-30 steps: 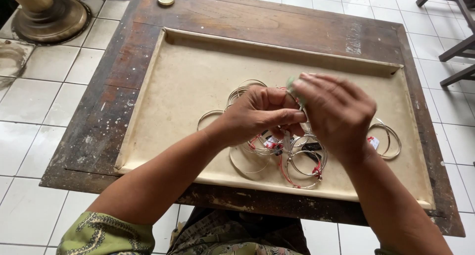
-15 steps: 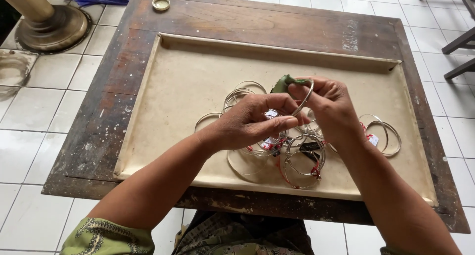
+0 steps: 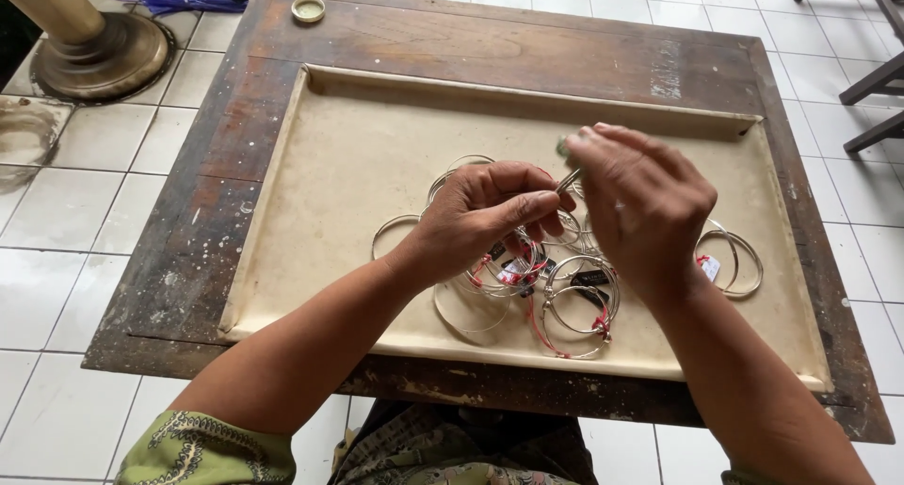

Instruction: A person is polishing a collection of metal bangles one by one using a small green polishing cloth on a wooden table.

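Bangle point(image 3: 569, 180) between both hands, seemingly edge-on, tilted upward-right

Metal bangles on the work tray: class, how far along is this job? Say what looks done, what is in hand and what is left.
Possibly done: two bangles lie apart at the tray's right side, one with a red tag. In hand: the left hand and right hand pinch one bangle between them, a greenish bit at the right fingertips. Left, probably: the pile of bangles with red threads and dark tags under the hands.

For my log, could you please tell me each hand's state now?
Left hand: closed on a bangle.
Right hand: pinching a small green piece.
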